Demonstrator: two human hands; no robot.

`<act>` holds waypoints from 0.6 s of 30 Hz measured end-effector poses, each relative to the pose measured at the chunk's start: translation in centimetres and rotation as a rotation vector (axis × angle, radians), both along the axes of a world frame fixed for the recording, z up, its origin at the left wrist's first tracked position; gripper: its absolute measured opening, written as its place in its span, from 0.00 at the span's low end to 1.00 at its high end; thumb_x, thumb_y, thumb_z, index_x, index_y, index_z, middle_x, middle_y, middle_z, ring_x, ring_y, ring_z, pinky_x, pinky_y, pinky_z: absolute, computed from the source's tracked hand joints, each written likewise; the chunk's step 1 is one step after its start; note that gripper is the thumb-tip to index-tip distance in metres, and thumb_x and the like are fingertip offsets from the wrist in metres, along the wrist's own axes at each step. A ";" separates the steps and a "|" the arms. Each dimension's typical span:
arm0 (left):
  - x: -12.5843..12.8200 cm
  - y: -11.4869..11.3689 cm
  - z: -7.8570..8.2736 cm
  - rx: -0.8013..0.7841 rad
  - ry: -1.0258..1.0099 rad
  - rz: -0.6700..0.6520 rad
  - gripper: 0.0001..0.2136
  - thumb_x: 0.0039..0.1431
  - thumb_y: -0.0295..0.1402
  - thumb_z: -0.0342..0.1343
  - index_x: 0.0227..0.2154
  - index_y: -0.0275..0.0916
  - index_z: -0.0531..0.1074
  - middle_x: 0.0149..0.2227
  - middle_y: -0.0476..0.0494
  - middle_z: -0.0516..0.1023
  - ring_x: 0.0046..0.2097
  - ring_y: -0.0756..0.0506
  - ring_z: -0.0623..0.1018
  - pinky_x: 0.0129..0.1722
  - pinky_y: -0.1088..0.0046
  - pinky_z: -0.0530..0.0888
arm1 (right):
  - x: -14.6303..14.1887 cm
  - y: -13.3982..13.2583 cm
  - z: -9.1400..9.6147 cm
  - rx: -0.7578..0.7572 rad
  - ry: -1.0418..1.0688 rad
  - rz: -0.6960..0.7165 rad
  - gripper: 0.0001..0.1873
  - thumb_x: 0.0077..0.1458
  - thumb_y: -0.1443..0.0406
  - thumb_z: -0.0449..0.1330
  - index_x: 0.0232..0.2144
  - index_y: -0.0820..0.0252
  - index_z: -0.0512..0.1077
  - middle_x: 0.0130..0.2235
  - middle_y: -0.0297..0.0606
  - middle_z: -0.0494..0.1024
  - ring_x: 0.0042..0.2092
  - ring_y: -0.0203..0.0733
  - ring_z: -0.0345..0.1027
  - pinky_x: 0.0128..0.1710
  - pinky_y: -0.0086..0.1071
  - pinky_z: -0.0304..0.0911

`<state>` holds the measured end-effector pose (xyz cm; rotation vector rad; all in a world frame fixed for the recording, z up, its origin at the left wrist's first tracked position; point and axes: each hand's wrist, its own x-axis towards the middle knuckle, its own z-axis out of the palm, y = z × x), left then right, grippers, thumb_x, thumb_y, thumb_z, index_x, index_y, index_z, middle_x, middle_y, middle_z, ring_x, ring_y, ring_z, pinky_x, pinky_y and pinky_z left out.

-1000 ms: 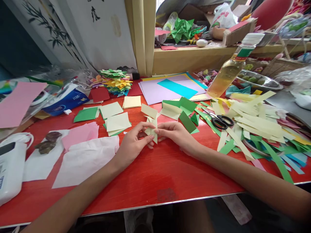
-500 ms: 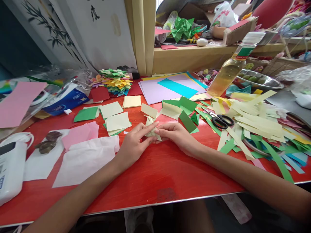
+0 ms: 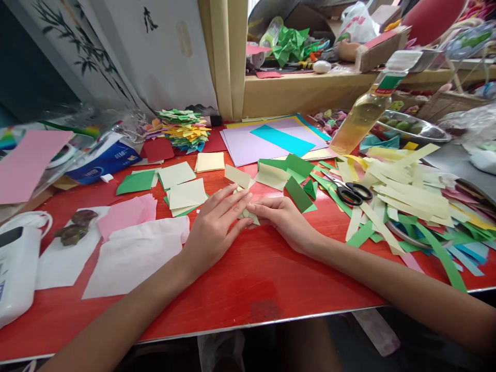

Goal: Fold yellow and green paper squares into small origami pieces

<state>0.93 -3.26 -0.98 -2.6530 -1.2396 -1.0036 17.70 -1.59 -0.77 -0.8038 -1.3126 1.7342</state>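
A small folded piece of pale yellow-green paper (image 3: 251, 217) is between my two hands, just above the red table (image 3: 256, 274). My left hand (image 3: 219, 219) grips it from the left, with its fingers laid over the top and its thumb on the near edge. From the right, my right hand (image 3: 284, 219) pinches it between thumb and fingers. Most of the folded paper is hidden by my fingers. Just beyond it are a creased cream paper (image 3: 237, 176) and folded green papers (image 3: 299, 194). Left of my left hand lies a stack of cream squares (image 3: 188, 194).
Black-handled scissors (image 3: 353, 192) lie right of centre beside a heap of paper strips (image 3: 414, 191). A glass bottle (image 3: 360, 113) stands behind them. Purple sheets (image 3: 244, 145) and a pile of folded paper pieces (image 3: 184, 129) are at the back. White paper (image 3: 135, 258) lies left.
My left hand's fingers have spread and moved forward over the folded paper, covering its upper tip. My right hand keeps its pinch in nearly the same place.
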 end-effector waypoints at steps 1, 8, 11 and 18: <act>0.0 0.0 0.0 -0.023 -0.019 -0.014 0.18 0.59 0.31 0.49 0.53 0.37 0.62 0.52 0.43 0.69 0.57 0.45 0.63 0.56 0.62 0.63 | 0.0 0.0 -0.2 0.002 0.012 0.003 0.12 0.51 0.62 0.59 0.20 0.64 0.70 0.21 0.30 0.66 0.25 0.28 0.61 0.31 0.26 0.62; 0.1 -0.7 0.4 -0.299 -0.236 0.019 0.15 0.58 0.33 0.50 0.49 0.41 0.67 0.48 0.48 0.74 0.48 0.49 0.73 0.48 0.74 0.70 | 0.2 0.4 -0.5 0.002 0.071 0.119 0.12 0.54 0.60 0.57 0.27 0.61 0.76 0.27 0.34 0.73 0.33 0.33 0.67 0.41 0.31 0.65; 0.0 -1.0 0.8 -0.415 -0.319 0.057 0.14 0.59 0.33 0.49 0.47 0.44 0.69 0.45 0.50 0.75 0.45 0.50 0.75 0.45 0.76 0.70 | 0.3 0.6 -0.2 0.005 0.041 0.177 0.12 0.54 0.59 0.56 0.30 0.61 0.76 0.31 0.36 0.75 0.37 0.35 0.68 0.43 0.34 0.65; 0.2 -0.8 1.3 -0.612 -0.562 0.190 0.11 0.58 0.39 0.49 0.41 0.45 0.70 0.41 0.51 0.76 0.42 0.48 0.75 0.44 0.73 0.69 | 0.1 0.9 0.0 0.073 -0.082 -0.016 0.13 0.54 0.59 0.56 0.33 0.63 0.73 0.34 0.38 0.73 0.35 0.35 0.68 0.33 0.30 0.68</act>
